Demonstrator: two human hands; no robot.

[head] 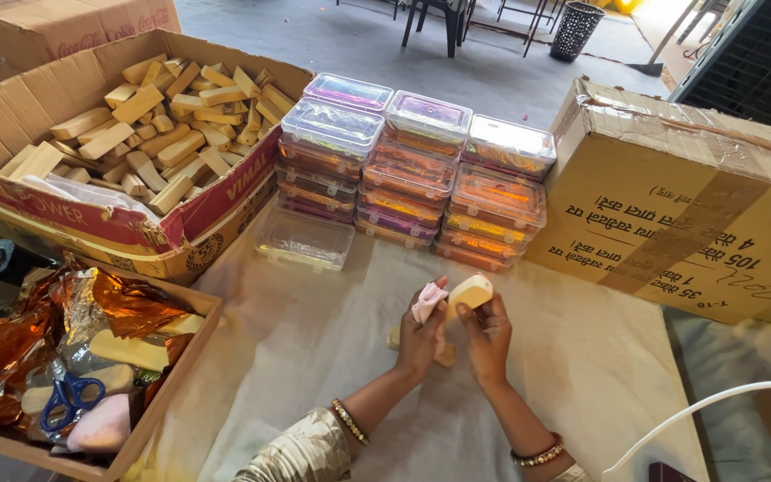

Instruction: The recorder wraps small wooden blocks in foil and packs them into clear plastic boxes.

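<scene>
Sealed carton (671, 223): right of frame, brown cardboard, taped along the top, dark printed writing on its side.
Open carton (225, 201): upper left, red band on its walls, heaped with pale wooden blocks (149, 120).
Lidded boxes (412, 170): centre top, clear plastic stacks with orange and purple contents; one empty clear box (303, 239) lies in front.
Tray (167, 393): lower left, holding crinkled orange foil (2, 353), blue scissors (69, 397) and blocks.
Left hand (419, 335): fingers closed around a pink cloth (426, 302).
Right hand (485, 335): fingers clamped on a pale block (470, 291), centre frame above the white sheet (296, 357).
</scene>
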